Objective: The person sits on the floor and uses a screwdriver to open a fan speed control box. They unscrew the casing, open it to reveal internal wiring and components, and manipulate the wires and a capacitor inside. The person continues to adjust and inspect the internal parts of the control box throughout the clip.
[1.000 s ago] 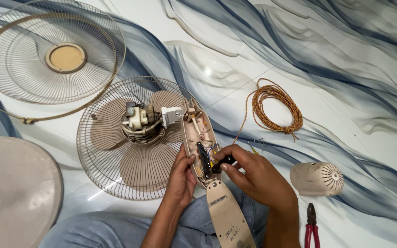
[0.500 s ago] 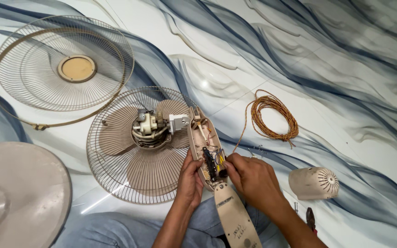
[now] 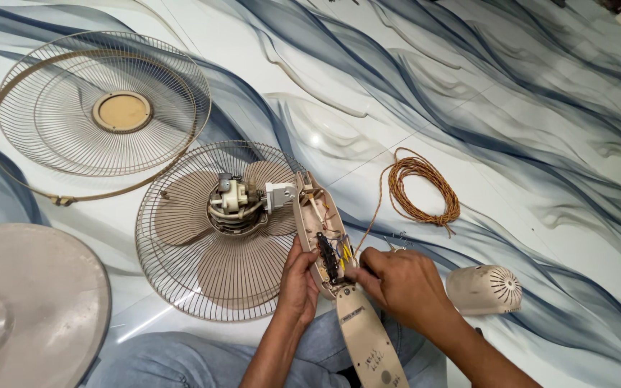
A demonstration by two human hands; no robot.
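Beige plastic forms the opened fan neck housing (image 3: 323, 237), which lies on the floor just in front of the person's knees, its cavity exposing a black switch block (image 3: 327, 257) and thin coloured wires (image 3: 341, 248). The housing is gripped along its left edge by the left hand (image 3: 297, 284), whose fingers are curled closed around the shell. The right hand (image 3: 397, 282) is pressed against the housing's right edge, fingers bunched and pinched at the wiring; whether something small is held between the fingertips cannot be told. Below the hands, the beige stand column (image 3: 368, 341) is seen running toward the lower edge of the view, over blue denim trousers (image 3: 181, 363).

At the housing's upper end, the bare motor (image 3: 235, 201) is joined to it and rests over tan fan blades (image 3: 217, 230) inside the rear wire guard (image 3: 181, 287). A coil of orange-brown cord (image 3: 425, 188) is laid to the right, with one strand leading toward the housing. A ribbed beige motor cover (image 3: 486, 289) is placed just beside the right wrist. Farther left, the front wire guard (image 3: 102, 111) with its loose rim ring (image 3: 8, 169) is set apart, and a round beige base (image 3: 30, 309) is seen at the lower left. Everything is spread on a glossy white and blue swirled floor (image 3: 540, 129).
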